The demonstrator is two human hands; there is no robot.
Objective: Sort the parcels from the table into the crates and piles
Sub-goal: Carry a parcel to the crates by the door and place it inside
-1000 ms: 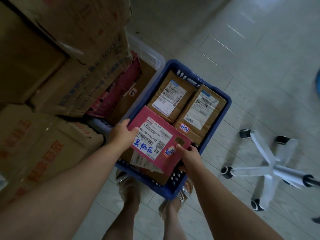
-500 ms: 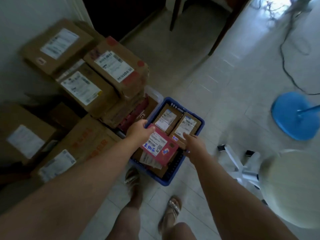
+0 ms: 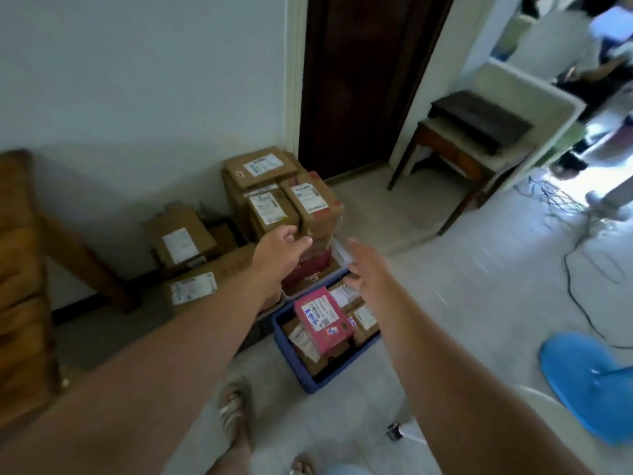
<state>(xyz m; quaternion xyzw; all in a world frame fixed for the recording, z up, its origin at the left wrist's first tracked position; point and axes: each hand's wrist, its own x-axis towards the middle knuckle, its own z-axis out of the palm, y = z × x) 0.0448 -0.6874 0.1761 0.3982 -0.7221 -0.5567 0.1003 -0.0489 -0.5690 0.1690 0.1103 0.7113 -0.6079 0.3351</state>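
Two empty hands hang over the floor as I watch from the head camera: the left hand (image 3: pixel 282 250), its grip loosely curled on nothing, and the right hand (image 3: pixel 368 269), its grip spread flat. Half a second ago both held the pink parcel (image 3: pixel 322 322); it now lies label-up on the brown boxes inside the blue crate (image 3: pixel 308 371), so I judge this parcel sorted and the next one due. Beyond it stands a clear crate (image 3: pixel 342 253) of parcels, then the stacked cardboard boxes (image 3: pixel 281 197) against the wall.
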